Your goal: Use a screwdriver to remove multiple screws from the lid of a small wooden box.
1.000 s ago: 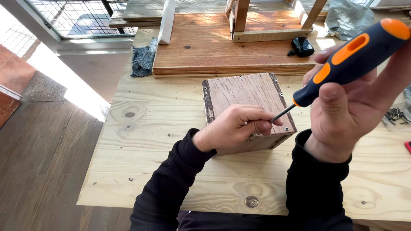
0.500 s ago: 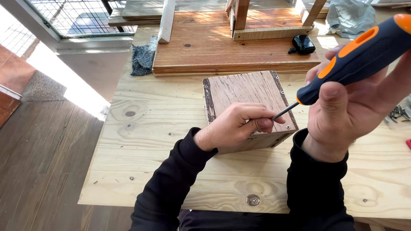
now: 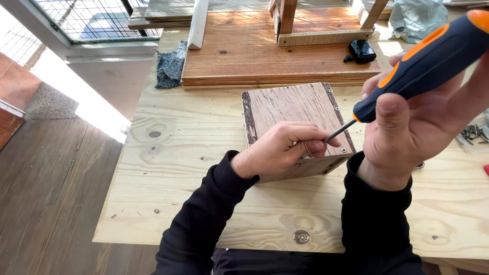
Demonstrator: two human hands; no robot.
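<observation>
While the left hand (image 3: 285, 147) rests on the top panel of the small wooden box (image 3: 293, 109), its fingers are curled nearly closed, with the fingertips (image 3: 318, 147) pinched together at the tip of the screwdriver shaft. Whether a screw sits between those fingertips cannot be determined. The right hand (image 3: 412, 127) is wrapped firmly around the orange-and-black screwdriver (image 3: 423, 56), thumb laid along the lower grip. The handle points up and to the right; the thin metal shaft slopes down and to the left, meeting the left fingertips near the box's front right corner. Both forearms, in black sleeves, enter from the lower edge, with the right wrist raised above the surface. The box stands on the pale plywood worktop (image 3: 193, 168), just in front of a darker stack of boards (image 3: 244, 56). A small black object (image 3: 361, 51) lies on those boards, and loose dark screws (image 3: 473, 133) lie at the right edge.
</observation>
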